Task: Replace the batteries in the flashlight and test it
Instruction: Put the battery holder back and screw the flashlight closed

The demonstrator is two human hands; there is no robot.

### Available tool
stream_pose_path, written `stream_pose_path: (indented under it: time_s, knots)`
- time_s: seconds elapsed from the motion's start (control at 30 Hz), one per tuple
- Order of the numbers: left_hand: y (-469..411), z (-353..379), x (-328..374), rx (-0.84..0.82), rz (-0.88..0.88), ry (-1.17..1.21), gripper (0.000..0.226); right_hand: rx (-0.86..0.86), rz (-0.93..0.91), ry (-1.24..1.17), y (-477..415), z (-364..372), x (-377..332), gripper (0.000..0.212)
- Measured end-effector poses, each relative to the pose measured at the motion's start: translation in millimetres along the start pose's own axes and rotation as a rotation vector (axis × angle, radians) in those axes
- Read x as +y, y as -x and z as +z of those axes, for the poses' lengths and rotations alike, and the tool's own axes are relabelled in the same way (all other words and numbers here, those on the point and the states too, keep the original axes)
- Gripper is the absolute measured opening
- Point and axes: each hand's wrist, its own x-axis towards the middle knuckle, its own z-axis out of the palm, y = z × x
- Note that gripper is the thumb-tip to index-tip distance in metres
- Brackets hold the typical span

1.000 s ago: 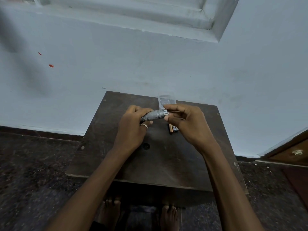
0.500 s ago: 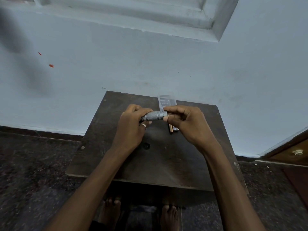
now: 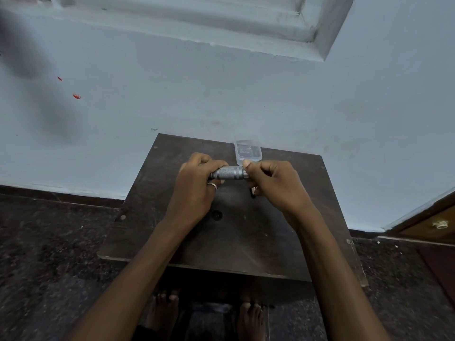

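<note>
A silver knurled flashlight lies level above the dark wooden table, held between both hands. My left hand, with a ring on one finger, wraps its left end. My right hand pinches the right end with thumb and fingers, hiding that end. Loose batteries on the table are mostly hidden under my right hand. A clear plastic case with batteries inside sits just beyond the flashlight at the table's far edge.
The small table stands against a pale blue wall. A small round hole marks the tabletop's middle. Dark speckled floor lies on both sides. A wooden door is at the right. Bare feet show below the table's near edge.
My right hand has closed further over the flashlight's right end and now covers most of the loose batteries. The flashlight stays level in the same spot.
</note>
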Motion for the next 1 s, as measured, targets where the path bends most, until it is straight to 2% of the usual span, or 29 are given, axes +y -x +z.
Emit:
stream_pose_path:
  time_s: [0.1, 0.2, 0.3, 0.4, 0.57, 0.73, 0.87, 1.0]
  knots:
    - [-0.1, 1.3, 0.2, -0.002, 0.001, 0.005, 0.045, 0.024, 0.022, -0.127, -0.3, 2.3, -1.3, 0.021]
    - [-0.6, 0.4, 0.4, 0.001, 0.000, 0.017, 0.042, 0.064, 0.009, -0.171, -0.9, 3.6, -0.5, 0.016]
    - [-0.8, -0.8, -0.4, 0.012, 0.001, 0.016, 0.041, 0.023, 0.000, -0.188, 0.8, -1.6, -0.9, 0.010]
    - [-1.3, -1.9, -0.9, 0.018, 0.001, 0.017, 0.042, -0.042, 0.017, -0.143, 1.9, -7.3, -1.8, 0.023]
    - [-0.8, -2.3, -1.5, 0.009, -0.002, 0.008, 0.042, -0.068, -0.018, -0.098, 2.1, -9.2, -3.0, 0.029]
    - [-0.8, -2.2, -1.6, 0.005, 0.001, 0.001, 0.041, -0.040, -0.039, -0.048, 0.1, -9.2, 0.8, 0.025]
    - [-0.5, -1.6, 0.0, 0.004, -0.002, 0.000, 0.042, -0.048, -0.028, -0.058, -0.1, -6.2, 0.2, 0.009]
    - [-1.0, -1.0, -0.3, 0.002, 0.002, 0.002, 0.044, -0.045, -0.001, -0.016, -0.1, -3.2, -0.7, 0.032]
